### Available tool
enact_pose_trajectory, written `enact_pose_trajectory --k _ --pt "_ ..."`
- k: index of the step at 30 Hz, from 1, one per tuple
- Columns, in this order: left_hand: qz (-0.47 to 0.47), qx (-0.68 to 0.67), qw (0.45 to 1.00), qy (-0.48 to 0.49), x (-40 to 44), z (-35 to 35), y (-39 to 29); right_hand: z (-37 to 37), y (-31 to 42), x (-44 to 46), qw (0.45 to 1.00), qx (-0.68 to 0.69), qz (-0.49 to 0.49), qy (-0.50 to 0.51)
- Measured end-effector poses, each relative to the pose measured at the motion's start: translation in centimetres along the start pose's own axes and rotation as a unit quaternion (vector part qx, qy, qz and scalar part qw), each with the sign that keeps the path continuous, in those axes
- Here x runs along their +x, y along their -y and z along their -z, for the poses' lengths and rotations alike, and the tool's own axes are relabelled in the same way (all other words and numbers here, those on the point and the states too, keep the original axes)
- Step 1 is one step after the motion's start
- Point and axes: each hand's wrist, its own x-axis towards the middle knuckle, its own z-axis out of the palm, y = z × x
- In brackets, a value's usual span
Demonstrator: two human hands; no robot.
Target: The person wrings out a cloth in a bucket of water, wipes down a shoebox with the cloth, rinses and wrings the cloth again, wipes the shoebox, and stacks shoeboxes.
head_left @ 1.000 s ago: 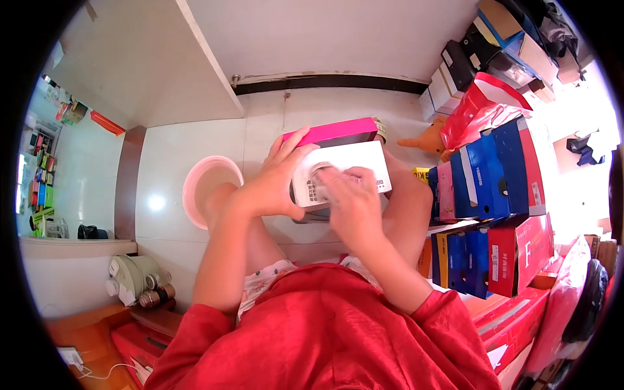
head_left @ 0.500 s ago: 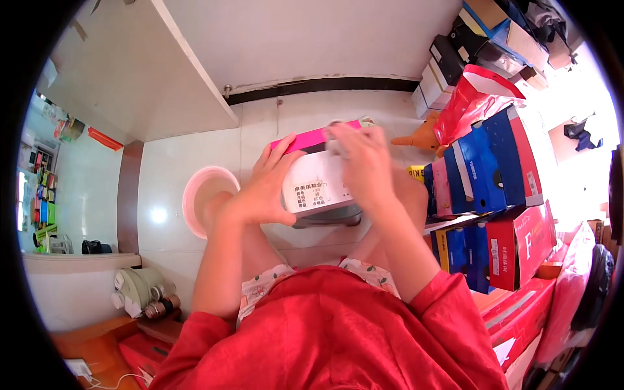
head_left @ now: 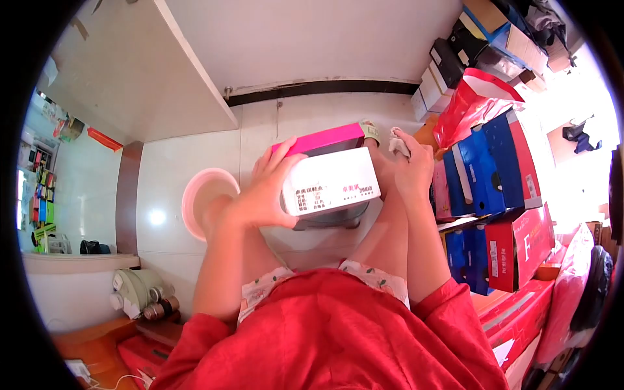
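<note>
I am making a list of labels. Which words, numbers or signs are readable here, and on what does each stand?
"卓美琪鞋业", black, on the held box.
"卓美琪", red, same box.
"F", on the red box.
Too small or blurred: the held box's other print, the red box's smaller characters, lettering on a blue box.

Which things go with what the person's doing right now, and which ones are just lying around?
Part of the job:
- pink-and-white shoebox, in the left grip
- crumpled cloth or tissue, in the right grip

Seem just lying about:
- pink bucket
- blue shoeboxes
- red shoebox marked "F"
- red bag
</note>
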Motion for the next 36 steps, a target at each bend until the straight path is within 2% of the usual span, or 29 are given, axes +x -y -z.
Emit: enact_pose_trajectory --k 1,3,4,6,10,13,15,17,19,21,22,24,25,26,27,28,30,31,33,35,36 --pt "-0.001 0.001 1.0 0.003 -0.1 0.1 -0.2 0.1 -0.1 -0.4 1.0 0.0 -0.003 -0.002" --pt "-0.001 0.006 1.0 0.02 -0.1 0.8 -0.9 0.2 0.5 -0.8 0.988 0.137 -0.052 0.041" --pt "-0.001 0.008 1.0 0.022 -0.1 0.7 -1.1 -0.1 0.0 -1.1 0.988 0.139 -0.054 0.041" --pt "0.036 0.018 0.999 0.024 -0.1 0.5 -1.3 -1.2 -0.7 -1.6 0.956 0.263 -0.122 0.049" --pt "0.036 0.027 0.999 -0.021 0.7 -0.5 -1.1 -1.9 -0.3 -2.6 0.955 0.28 -0.089 0.047" --pt "0.048 0.036 0.997 -0.045 1.3 -0.9 -1.4 -2.2 -0.2 -3.1 0.938 0.321 -0.12 0.052" --pt "0.073 0.069 0.992 -0.077 1.5 -0.7 -2.2 -1.8 -1.1 -2.9 0.954 0.283 -0.095 0.02" --pt "0.068 0.078 0.991 -0.083 1.9 -0.4 -1.9 -1.2 -1.5 -3.0 0.894 0.376 -0.24 0.048" --pt "0.063 0.087 0.99 -0.091 2.2 -0.3 -1.6 -1.1 -2.1 -3.2 0.878 0.408 -0.249 0.025" --pt "0.103 -0.013 0.985 -0.137 2.5 -0.3 -1.6 -0.6 -2.5 -3.6 0.86 0.44 -0.259 0.001" --pt "0.102 -0.011 0.986 -0.135 2.5 -0.3 -1.2 -0.2 -2.5 -3.7 0.846 0.448 -0.291 0.004" --pt "0.146 -0.078 0.96 -0.227 2.2 -0.2 0.5 0.3 -2.4 -4.1 0.829 0.456 -0.325 0.008" --pt "0.147 -0.077 0.96 -0.227 1.8 0.0 1.7 0.5 -2.3 -4.3 0.798 0.505 -0.329 0.005" --pt "0.205 -0.169 0.935 -0.234 1.2 0.4 3.2 0.4 -2.4 -4.4 0.763 0.554 -0.333 0.004" --pt "0.257 -0.261 0.9 -0.237 0.9 0.5 4.3 0.2 -2.8 -4.4 0.763 0.554 -0.333 0.004" --pt "0.259 -0.26 0.899 -0.238 0.4 0.1 4.8 -0.2 -3.5 -4.5 0.761 0.561 -0.325 0.017" --pt "0.321 -0.473 0.782 -0.247 -1.3 -1.2 6.0 -1.0 -4.1 -4.8 0.759 0.567 -0.319 0.033" --pt "0.324 -0.473 0.781 -0.249 -2.1 -3.1 7.9 -1.1 -4.1 -5.0 0.746 0.583 -0.318 0.053" --pt "0.367 -0.569 0.69 -0.255 -3.5 -7.8 12.6 -1.8 -4.7 -5.5 0.734 0.594 -0.32 0.076" --pt "0.391 -0.583 0.668 -0.247 -4.5 -10.9 12.9 -2.5 -5.7 -6.4 0.694 0.631 -0.331 0.104" --pt "0.407 -0.589 0.656 -0.239 -4.4 -11.6 13.1 -2.6 -5.7 -6.5 0.694 0.631 -0.331 0.104"
